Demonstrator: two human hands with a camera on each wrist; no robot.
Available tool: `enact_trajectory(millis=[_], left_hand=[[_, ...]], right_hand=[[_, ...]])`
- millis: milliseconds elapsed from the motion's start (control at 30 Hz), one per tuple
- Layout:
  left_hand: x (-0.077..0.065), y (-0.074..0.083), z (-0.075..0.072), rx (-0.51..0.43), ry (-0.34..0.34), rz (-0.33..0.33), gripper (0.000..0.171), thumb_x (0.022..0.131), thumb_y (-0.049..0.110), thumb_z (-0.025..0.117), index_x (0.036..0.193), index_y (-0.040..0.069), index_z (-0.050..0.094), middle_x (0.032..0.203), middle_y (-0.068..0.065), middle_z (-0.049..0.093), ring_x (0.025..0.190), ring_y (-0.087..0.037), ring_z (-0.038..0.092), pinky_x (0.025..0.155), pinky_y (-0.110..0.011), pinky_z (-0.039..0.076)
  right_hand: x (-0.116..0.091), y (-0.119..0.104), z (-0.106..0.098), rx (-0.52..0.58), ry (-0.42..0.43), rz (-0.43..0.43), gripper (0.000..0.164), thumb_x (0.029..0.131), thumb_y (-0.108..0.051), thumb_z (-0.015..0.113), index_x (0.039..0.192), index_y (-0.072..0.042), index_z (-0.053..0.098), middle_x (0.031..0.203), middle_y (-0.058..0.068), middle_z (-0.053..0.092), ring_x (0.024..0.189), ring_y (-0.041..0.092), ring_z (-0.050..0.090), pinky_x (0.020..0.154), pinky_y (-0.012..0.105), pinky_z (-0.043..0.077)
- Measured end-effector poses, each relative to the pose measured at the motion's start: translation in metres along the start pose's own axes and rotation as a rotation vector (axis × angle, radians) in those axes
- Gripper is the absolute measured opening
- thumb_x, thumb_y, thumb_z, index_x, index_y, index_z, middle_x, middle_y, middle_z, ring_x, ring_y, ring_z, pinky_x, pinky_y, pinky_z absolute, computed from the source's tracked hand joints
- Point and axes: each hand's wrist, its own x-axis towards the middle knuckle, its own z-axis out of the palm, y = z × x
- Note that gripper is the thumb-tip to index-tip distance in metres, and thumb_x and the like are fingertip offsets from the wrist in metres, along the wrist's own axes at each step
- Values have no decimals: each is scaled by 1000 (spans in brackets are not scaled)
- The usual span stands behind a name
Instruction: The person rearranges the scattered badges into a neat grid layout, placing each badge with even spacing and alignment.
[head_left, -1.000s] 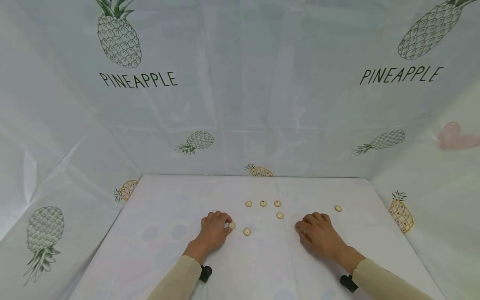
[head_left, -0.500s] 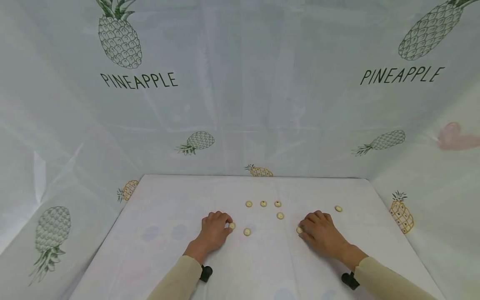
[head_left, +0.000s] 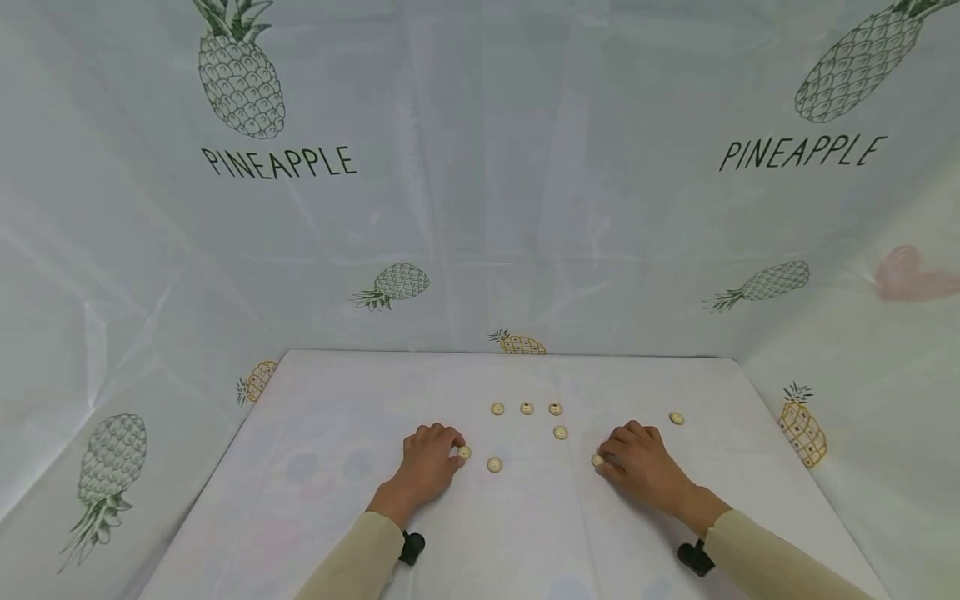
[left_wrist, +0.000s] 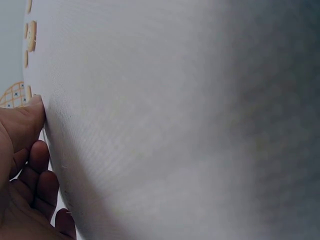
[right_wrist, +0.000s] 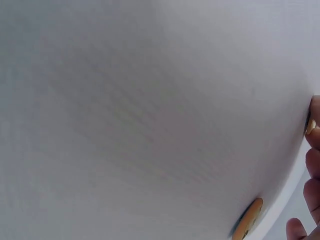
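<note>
On the white table, my left hand (head_left: 429, 462) pinches a small round wooden disc (head_left: 464, 452) at its edge, between thumb and index finger. A second disc (head_left: 494, 465) lies just to the right of it. Further right, my right hand (head_left: 639, 462) has another disc (head_left: 597, 460) between thumb and index finger, partly covered by the fingertips. In the right wrist view, that held disc (right_wrist: 311, 126) shows only as a sliver beside the fingers. The discs carry dark marks like a simple face. In the left wrist view, the thumb (left_wrist: 31, 114) hides most of the held disc.
Three discs stand in a row at the back, with the middle one (head_left: 527, 408) between its neighbours. One disc (head_left: 560, 432) sits just in front of the row's right end. Another disc (head_left: 677, 418) lies beyond my right hand. A pineapple-print cloth (head_left: 480, 208) encloses the table.
My right fingers, which covered their disc a second ago, have drawn back slightly, so the disc shows at the fingertips. The left hand keeps its place.
</note>
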Motion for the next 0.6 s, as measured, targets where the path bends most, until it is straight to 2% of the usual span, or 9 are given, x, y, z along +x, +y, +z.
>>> enact_trajectory(millis=[167,333,600], left_hand=[[-1,0,0,3,-1,2,15,99,20,74,112,15,68,114,-3,65,111,-28,55,102,-60,41],[-2,1,-1,-5,-7,2,16,99,20,74,112,14,68,114,-3,65,111,-28,54,103,-61,40],[-1,1,-2,2,-5,2,15,99,20,74,112,14,68,115,-4,65,111,-29,54,103,-60,40]], right_hand=[[3,0,0,-32,27,-47,20,86,-28,87,95,-19,72,97,-7,64,95,15,52,92,50,44],[8,2,3,-132,61,-132,19,88,-29,79,94,-17,66,95,-5,62,92,17,49,90,47,43],[16,0,3,-201,100,-191,22,90,-33,74,94,-14,63,92,-2,58,90,20,47,88,46,41]])
